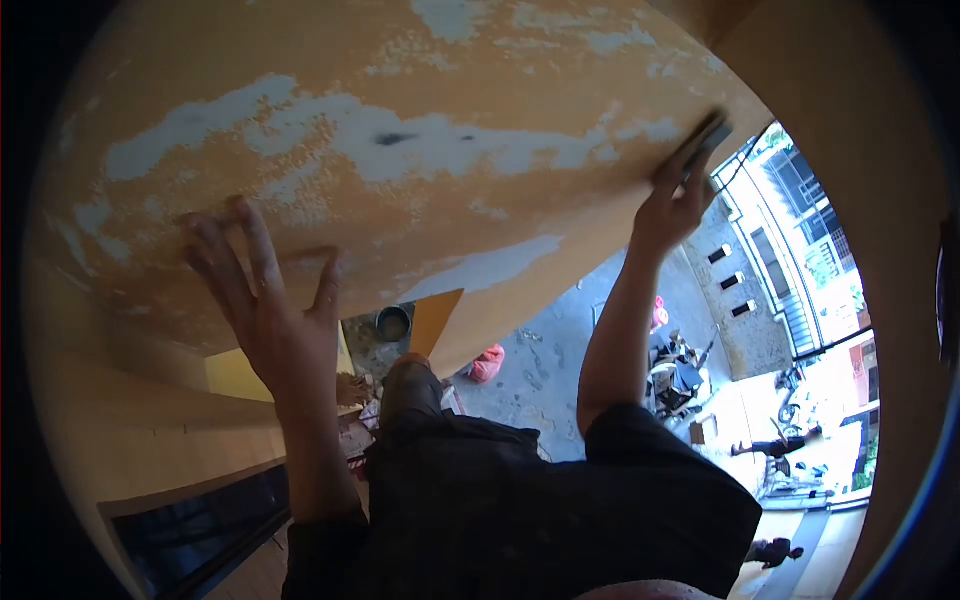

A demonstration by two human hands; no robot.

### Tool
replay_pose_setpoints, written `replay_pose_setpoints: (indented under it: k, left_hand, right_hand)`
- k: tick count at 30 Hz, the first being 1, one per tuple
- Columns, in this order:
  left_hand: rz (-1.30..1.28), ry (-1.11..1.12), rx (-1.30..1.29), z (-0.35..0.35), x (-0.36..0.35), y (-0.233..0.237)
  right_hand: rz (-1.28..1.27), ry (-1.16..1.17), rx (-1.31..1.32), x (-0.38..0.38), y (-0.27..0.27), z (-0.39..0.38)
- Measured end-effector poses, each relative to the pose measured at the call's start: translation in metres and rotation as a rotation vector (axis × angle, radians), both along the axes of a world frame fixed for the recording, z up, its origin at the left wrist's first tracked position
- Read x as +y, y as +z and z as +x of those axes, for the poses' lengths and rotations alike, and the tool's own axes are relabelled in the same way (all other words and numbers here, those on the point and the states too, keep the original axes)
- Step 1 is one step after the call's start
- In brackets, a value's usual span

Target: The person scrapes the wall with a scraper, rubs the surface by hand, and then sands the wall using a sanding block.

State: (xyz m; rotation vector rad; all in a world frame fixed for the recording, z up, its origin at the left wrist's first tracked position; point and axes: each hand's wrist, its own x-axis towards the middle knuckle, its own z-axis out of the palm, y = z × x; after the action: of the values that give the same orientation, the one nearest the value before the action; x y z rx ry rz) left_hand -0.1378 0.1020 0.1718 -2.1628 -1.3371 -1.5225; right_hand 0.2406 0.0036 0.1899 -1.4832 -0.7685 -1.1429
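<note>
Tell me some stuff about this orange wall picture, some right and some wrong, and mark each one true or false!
1. The right hand holds a flat, dark block. True.
2. The left hand grips a paintbrush. False: its fingers are spread, with no brush in them.
3. The big orange wall has no patches. False: it has whitish patches.
4. A pinkish-red bundle lies on the grey floor. True.
5. The person's sleeves are yellow. False: they are black.

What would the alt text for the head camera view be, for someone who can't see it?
A person's right hand holds a flat block to a patchy orange-and-white wall, while the left hand spreads its fingers near the surface. Far below are a round bucket and grey floor; two people appear at lower right.
</note>
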Motion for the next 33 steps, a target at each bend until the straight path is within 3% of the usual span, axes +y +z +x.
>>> replay_pose_setpoints:
  k: [2, 4, 5, 8, 10, 12, 13, 16, 18, 20, 22, 24, 26, 30, 32, 33]
  left_hand:
    - [-0.005, 0.003, -0.002, -0.005, 0.002, -0.002]
    - [0.002, 0.021, 0.011, -0.001, 0.003, -0.005]
    - [-0.024, -0.001, -0.008, 0.001, 0.004, -0.009]
    - [0.000, 0.008, 0.005, 0.001, 0.000, -0.011]
    - [-0.025, 0.030, 0.013, -0.002, 0.003, -0.010]
    - [-0.024, 0.055, 0.000, -0.001, 0.006, -0.012]
    - [-0.045, 0.053, 0.001, 0.002, 0.003, -0.014]
    - [-0.026, 0.041, 0.000, 0.002, 0.003, -0.013]
    - [-0.037, 0.026, 0.000, 0.003, 0.000, -0.015]
    - [-0.026, 0.045, -0.018, -0.001, 0.008, -0.013]
    - [0.006, 0.056, 0.004, -0.001, 0.009, -0.016]
    - [-0.052, 0.036, -0.005, 0.002, 0.009, -0.014]
    - [0.022, 0.021, -0.023, 0.002, 0.008, -0.010]
    - [-0.006, 0.021, -0.031, 0.001, 0.009, -0.006]
    - [0.006, 0.062, -0.024, 0.000, 0.013, -0.008]
    - [-0.011, 0.064, -0.007, 0.001, 0.010, -0.010]
  right_hand:
    - [-0.055, 0.014, 0.042, 0.005, -0.020, -0.011]
    - [0.087, 0.164, 0.076, 0.006, -0.007, -0.010]
    - [0.011, -0.011, -0.029, 0.004, 0.011, -0.003]
    - [0.002, -0.115, -0.063, 0.004, 0.025, 0.006]
    - [-0.011, -0.114, -0.167, 0.004, -0.009, 0.002]
    - [0.017, 0.069, -0.016, 0.005, -0.039, -0.003]
    - [-0.021, -0.037, -0.095, 0.003, -0.023, -0.001]
    - [0.068, 0.031, -0.036, 0.004, 0.032, 0.007]
    - [0.013, -0.079, -0.085, -0.002, 0.015, 0.005]
    - [-0.041, 0.011, 0.077, 0.001, -0.025, -0.017]
    - [0.009, 0.058, -0.052, 0.004, -0.037, -0.012]
    - [-0.071, -0.078, -0.021, -0.002, -0.006, -0.001]
    - [-0.009, -0.002, 0.031, -0.002, 0.033, 0.000]
    - [-0.095, -0.042, 0.066, -0.002, -0.019, -0.014]
    - [-0.023, 0.108, 0.146, 0.002, -0.018, -0.014]
    - [-0.002, 0.098, 0.120, 0.006, 0.018, -0.020]
